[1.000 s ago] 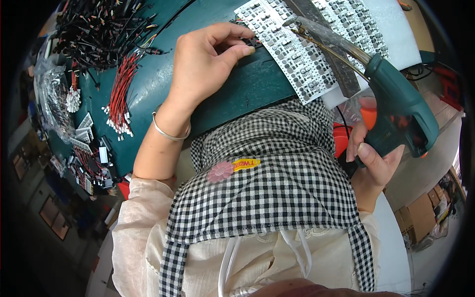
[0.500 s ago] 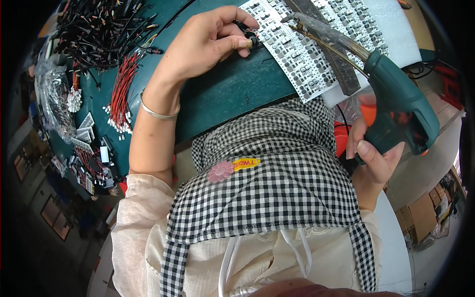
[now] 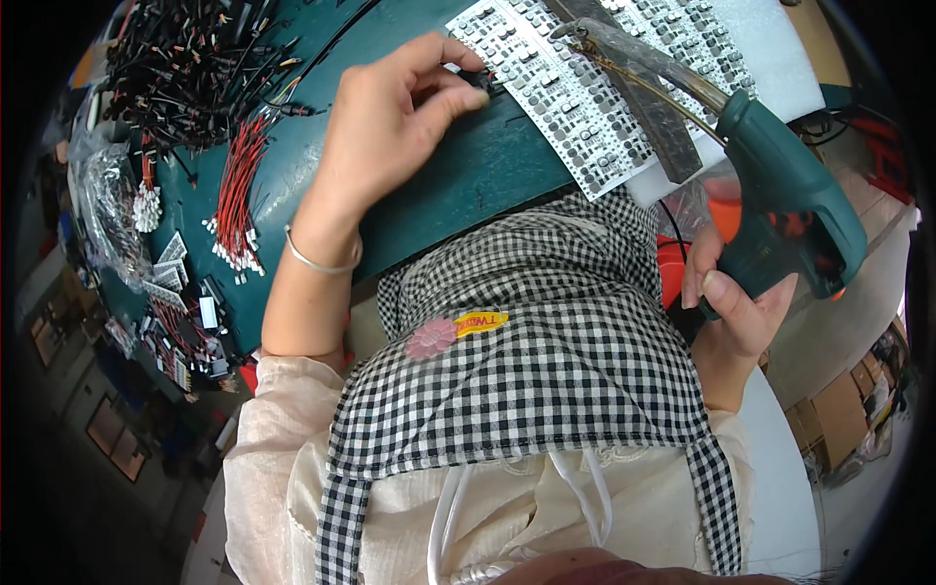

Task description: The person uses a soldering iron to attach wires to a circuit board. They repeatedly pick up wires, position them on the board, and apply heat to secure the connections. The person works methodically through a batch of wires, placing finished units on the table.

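We rest our left hand (image 3: 390, 127) on the dark green worktop (image 3: 487, 171), fingers curled, thumb and forefinger pinched on a small black component (image 3: 480, 80) at the near-left edge of the white panel of small grey circuit boards (image 3: 575, 97). The component is mostly covered by the fingertips, so we cannot tell its shape. A thin silver bangle (image 3: 317, 261) sits on the left wrist.

We clench our right hand (image 3: 736, 312) around the grip of the dark green pistol-shaped soldering gun (image 3: 780, 210), held off the worktop's right edge, beside the black-and-white checked apron (image 3: 526, 361). Its long metal barrel (image 3: 639, 63) extends up and left over the panel; the tip lies well apart from the pinched component. Whether the tip touches the panel cannot be determined.

The panel lies on a white foam sheet (image 3: 780, 58), cut off by the upper edge of the view.

To the left, a bundle of red wires with white end connectors (image 3: 237, 205) lies on the worktop. Above it sits a heap of black leads (image 3: 185, 58), too tangled to make out singly. A clear plastic bag (image 3: 102, 210) and small parts near the left rim are distorted and indistinct.
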`<state>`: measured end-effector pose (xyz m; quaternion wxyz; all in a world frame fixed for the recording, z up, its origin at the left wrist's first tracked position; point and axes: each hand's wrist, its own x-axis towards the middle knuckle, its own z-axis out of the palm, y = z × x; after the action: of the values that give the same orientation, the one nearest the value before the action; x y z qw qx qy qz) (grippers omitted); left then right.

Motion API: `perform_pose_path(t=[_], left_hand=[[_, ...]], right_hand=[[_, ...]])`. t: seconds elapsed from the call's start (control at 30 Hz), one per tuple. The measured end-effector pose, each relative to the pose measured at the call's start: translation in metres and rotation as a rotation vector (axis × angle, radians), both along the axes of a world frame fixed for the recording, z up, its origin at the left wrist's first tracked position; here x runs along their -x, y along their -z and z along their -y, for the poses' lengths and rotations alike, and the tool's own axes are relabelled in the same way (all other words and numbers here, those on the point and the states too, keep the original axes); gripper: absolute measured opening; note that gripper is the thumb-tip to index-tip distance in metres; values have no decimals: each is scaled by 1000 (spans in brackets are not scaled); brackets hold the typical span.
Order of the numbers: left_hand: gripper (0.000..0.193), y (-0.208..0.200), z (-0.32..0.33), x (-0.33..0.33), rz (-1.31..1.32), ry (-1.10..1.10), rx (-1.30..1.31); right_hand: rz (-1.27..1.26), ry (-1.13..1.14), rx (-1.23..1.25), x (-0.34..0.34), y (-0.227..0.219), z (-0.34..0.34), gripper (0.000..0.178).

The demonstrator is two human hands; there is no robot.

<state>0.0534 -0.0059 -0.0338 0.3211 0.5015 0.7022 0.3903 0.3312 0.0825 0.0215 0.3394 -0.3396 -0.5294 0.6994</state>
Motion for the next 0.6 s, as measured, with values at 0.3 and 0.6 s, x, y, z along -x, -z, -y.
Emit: perform_pose_path(t=[0.3,0.6], left_hand=[[30,2,6,-30,-536,-79,-239],[16,-1,4,-29,-354,-140,35]], right_hand=[[38,-51,-26,-4,1,-2,71],[36,-67,-16,-6,2,-3,71]])
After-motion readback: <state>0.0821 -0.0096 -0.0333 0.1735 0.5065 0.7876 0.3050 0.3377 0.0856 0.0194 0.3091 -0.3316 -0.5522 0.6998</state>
